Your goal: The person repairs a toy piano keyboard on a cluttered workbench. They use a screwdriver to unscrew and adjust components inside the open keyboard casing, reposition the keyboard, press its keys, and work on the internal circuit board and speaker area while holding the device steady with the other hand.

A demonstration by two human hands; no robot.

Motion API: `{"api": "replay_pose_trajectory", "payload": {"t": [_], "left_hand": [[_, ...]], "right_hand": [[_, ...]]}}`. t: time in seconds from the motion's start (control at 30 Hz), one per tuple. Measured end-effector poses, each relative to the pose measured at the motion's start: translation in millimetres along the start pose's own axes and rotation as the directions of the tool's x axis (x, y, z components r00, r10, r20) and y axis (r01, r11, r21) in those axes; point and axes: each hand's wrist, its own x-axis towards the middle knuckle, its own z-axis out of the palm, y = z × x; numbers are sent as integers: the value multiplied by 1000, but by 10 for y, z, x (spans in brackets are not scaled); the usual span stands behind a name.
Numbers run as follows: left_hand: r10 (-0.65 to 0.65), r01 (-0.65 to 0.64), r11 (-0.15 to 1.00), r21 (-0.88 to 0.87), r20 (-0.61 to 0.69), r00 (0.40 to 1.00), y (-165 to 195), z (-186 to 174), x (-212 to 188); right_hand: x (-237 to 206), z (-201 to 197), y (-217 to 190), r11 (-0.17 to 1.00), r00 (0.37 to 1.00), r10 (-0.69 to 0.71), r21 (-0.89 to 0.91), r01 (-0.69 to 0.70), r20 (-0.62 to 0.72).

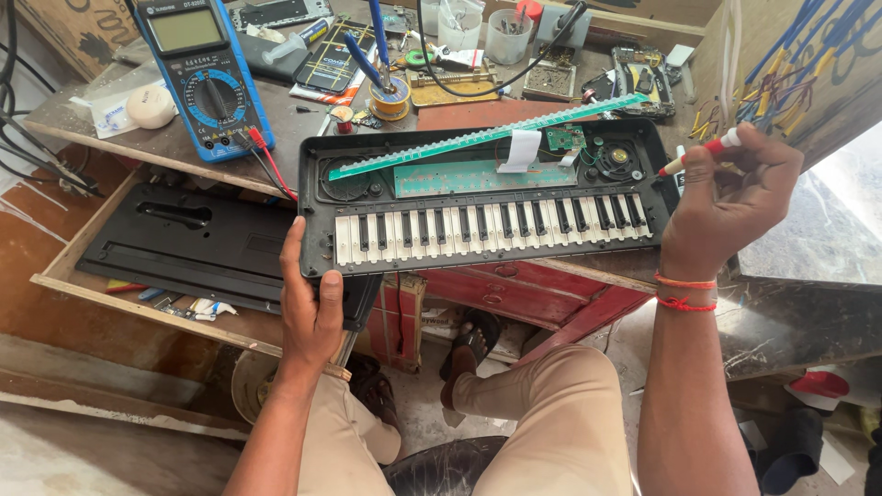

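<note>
Left hand (312, 308) is clamped on the front edge of the opened keyboard (478, 202), which lies on the workbench (165, 142); right hand (726, 207) is closed around a red-and-white screwdriver (703, 152). Light, stiff plastic is judged; exposed boards seem fragile, so edges suit gripping. A blue multimeter (207, 78) stands behind.

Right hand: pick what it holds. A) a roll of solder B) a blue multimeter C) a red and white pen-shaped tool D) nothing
C: the right hand grips a slim red and white pen-shaped tool at the right end of the opened keyboard, while the multimeter lies untouched on the bench.
</note>
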Motion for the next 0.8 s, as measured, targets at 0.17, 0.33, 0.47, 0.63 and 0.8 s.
{"api": "replay_pose_trajectory", "payload": {"t": [0.17,0.33,0.47,0.63,0.8], "left_hand": [[4,-4,1000,9,1,1000,1,-3,0],[59,-58,998,14,-35,998,120,-5,52],[367,-250,871,423,-221,904,399,-27,118],[397,-385,917,102,-158,904,822,352,374],[546,-549,836,-6,97,832,1157,1200,790]], "right_hand": [[-17,-26,69,998,999,45,48,-44,-13],[-9,-4,53,999,1000,15,45,-15,-6],[18,24,11,998,999,34,54,-33,-30],[12,20,-10,995,998,67,81,-65,-23],[-8,14,19,999,1000,-10,31,10,4]]}}
